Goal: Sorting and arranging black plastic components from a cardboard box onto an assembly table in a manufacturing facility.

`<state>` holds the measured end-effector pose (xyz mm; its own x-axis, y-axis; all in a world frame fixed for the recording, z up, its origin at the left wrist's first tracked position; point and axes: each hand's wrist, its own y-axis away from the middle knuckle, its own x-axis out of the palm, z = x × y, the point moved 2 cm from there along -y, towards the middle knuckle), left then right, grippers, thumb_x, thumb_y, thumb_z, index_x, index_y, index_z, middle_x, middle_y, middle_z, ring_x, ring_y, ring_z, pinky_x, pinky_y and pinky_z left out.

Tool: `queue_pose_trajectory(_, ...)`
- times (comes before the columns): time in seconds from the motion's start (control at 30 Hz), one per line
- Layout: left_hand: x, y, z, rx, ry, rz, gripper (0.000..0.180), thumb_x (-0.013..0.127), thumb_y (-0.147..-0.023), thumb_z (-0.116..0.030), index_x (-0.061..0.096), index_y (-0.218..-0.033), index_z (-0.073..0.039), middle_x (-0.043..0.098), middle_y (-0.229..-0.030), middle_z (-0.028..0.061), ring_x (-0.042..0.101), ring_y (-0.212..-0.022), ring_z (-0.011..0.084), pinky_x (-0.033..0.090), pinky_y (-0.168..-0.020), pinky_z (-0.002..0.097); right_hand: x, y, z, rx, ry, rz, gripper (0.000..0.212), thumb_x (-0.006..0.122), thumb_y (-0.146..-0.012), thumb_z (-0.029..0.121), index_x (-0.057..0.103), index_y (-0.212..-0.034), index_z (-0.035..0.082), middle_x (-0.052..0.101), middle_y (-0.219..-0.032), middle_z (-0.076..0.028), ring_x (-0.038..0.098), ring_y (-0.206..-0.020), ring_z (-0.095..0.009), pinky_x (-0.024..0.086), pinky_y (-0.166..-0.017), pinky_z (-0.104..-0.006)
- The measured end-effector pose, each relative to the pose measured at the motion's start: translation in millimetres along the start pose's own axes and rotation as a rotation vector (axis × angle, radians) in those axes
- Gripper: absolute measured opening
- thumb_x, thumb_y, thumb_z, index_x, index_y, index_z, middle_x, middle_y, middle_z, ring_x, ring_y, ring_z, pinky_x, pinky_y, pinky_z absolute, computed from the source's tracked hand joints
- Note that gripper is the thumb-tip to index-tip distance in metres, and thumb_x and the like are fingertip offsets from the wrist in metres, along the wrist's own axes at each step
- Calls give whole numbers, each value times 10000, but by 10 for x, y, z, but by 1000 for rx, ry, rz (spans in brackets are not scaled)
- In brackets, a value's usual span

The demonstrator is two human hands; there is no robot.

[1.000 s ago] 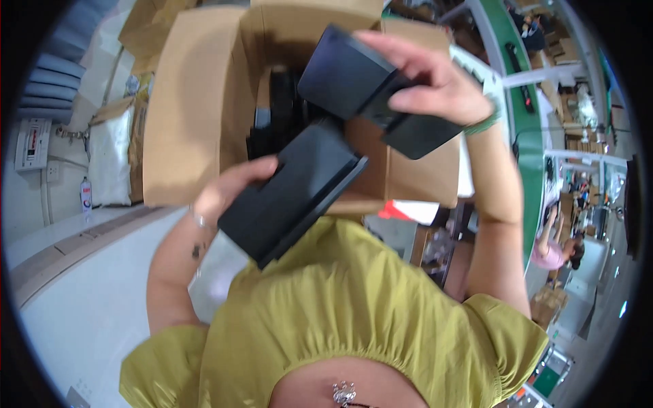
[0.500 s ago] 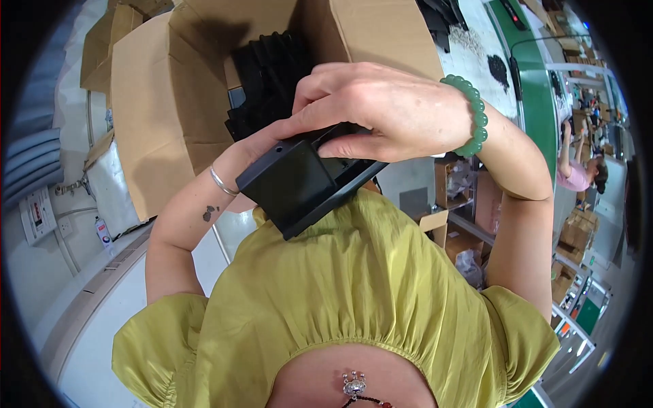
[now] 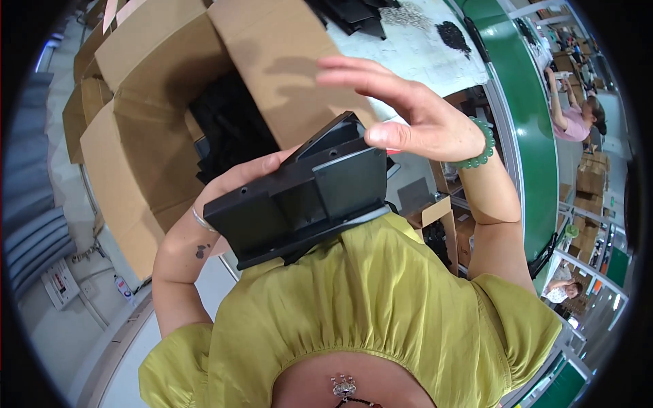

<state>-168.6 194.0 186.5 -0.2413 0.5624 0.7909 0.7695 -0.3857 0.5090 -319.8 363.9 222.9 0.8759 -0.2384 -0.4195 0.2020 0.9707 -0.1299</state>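
Note:
A long black plastic housing (image 3: 292, 211) with stepped recesses and small holes is held tilted in front of my chest. My left hand (image 3: 248, 171) grips its far left side; most of those fingers are hidden behind it. Further black pieces show along its upper edge, and I cannot tell whether they are separate. At the housing's right end, my right hand (image 3: 425, 122) is open, fingers stretched and spread, the thumb close to the upper corner. Whether the thumb touches it is unclear. Just beyond is an open cardboard box (image 3: 112, 190) with black plastic parts (image 3: 231, 122) inside.
On a white-covered table (image 3: 425, 64) lie black parts (image 3: 350, 15) and a pile of small black pieces (image 3: 452, 37). A green worktop (image 3: 507, 81) runs along the right. A smaller box (image 3: 435, 216) stands below. A co-worker (image 3: 575, 119) is far right.
My right hand has let go of the black housing and opened, moving off to its right. The housing has turned, showing more of its length. The view has shifted, with the box now further left.

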Motion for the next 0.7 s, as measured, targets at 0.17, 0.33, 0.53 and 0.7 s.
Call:
queue_pose_trajectory(0.17, 308, -600, 90, 60, -178, 59, 655, 531, -851, -430, 399, -1288, 40, 509, -1242, 139, 504, -1126, 222, 362, -997, 347, -338, 685, -551, 352, -418, 25, 1029, 643, -728, 562, 88, -1420, 41, 230, -1427, -167, 263, -1302, -268, 176, -1075, -405)
queue_pose_trajectory(0.33, 747, -1299, 267, -69, -200, 62, 878, 655, -741, -413, 220, -1387, -8, 338, -1383, 125, 369, -1247, 194, 273, -1046, 307, -729, 1131, -796, 215, -627, 70, 1152, 808, -621, 376, 54, -1415, 20, 277, -1380, -162, 289, -1273, -245, 222, -1049, -348)
queue_pose_trajectory(0.53, 1207, -1663, 266, -105, -443, 88, 792, 596, -769, -433, 264, -1339, 6, 414, -1290, 138, 396, -1207, 185, 284, -1020, 289, -1071, 1643, -900, 214, -644, 48, 872, 774, -644, 237, 276, -1335, 53, 396, -1239, -118, 414, -1147, -207, 324, -984, -315)
queue_pose_trajectory(0.7, 1030, -1367, 324, -203, -764, -238, 818, 523, -786, -539, 290, -1339, 15, 456, -1265, 129, 416, -1187, 165, 303, -1003, 269, -985, 1900, -913, 249, -747, -44, 750, 742, -648, 170, 340, -1271, 54, 468, -1173, -87, 442, -1113, -173, 340, -964, -304)
